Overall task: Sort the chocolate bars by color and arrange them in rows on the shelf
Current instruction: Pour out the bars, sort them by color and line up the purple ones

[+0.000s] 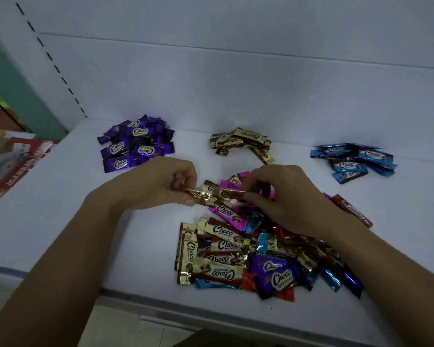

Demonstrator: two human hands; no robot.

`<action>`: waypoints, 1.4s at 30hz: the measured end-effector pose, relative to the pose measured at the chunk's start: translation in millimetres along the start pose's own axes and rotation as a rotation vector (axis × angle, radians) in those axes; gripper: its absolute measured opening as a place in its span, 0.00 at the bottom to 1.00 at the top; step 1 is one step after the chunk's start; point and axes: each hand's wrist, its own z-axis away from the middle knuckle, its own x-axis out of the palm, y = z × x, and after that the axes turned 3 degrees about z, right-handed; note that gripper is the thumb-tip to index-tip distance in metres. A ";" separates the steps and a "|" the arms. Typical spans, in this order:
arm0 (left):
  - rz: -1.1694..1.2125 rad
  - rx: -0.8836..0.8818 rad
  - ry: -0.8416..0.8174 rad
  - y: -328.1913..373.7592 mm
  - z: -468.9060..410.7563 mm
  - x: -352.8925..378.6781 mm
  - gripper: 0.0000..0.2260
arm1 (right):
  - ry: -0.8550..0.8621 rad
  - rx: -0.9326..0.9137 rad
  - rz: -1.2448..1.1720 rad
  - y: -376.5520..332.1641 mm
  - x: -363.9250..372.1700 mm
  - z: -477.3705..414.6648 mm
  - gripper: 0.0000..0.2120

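Gold foil shows in both grips: the left hand (158, 182) pinches a gold bar (201, 195) and the right hand (288, 196) pinches a second gold bar (228, 192). Both bars lie lengthwise left to right, over the mixed heap (261, 256). The gold pile (241, 144) lies straight beyond them on the shelf (60, 196), about equally near to each hand.

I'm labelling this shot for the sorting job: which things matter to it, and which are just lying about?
Job: left hand and right hand pinching gold bars; mixed heap; purple pile; gold pile; blue pile; shelf.
Lying about: red-and-white packaging at the left; green panel beyond it.
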 end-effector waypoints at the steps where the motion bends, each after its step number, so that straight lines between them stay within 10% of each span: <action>1: 0.012 0.003 -0.003 0.0 0.7 -1.1 0.09 | 0.009 -0.001 -0.011 0.8 -0.2 -0.3 0.02; 10: 0.222 0.014 0.186 5.0 1.5 -9.0 0.04 | 0.062 0.088 -0.094 13.6 -9.0 -5.1 0.01; 24: -0.241 0.135 0.583 15.4 -97.3 12.1 0.04 | 0.256 0.125 0.485 59.6 -18.3 -84.1 0.06; 34: -0.221 0.209 0.520 11.1 -83.0 8.1 0.04 | 0.148 0.105 0.451 57.0 -20.7 -70.0 0.10; 42: -0.181 0.296 0.119 6.8 -36.8 4.2 0.11 | -0.054 0.040 0.173 0.9 -12.3 -32.3 0.15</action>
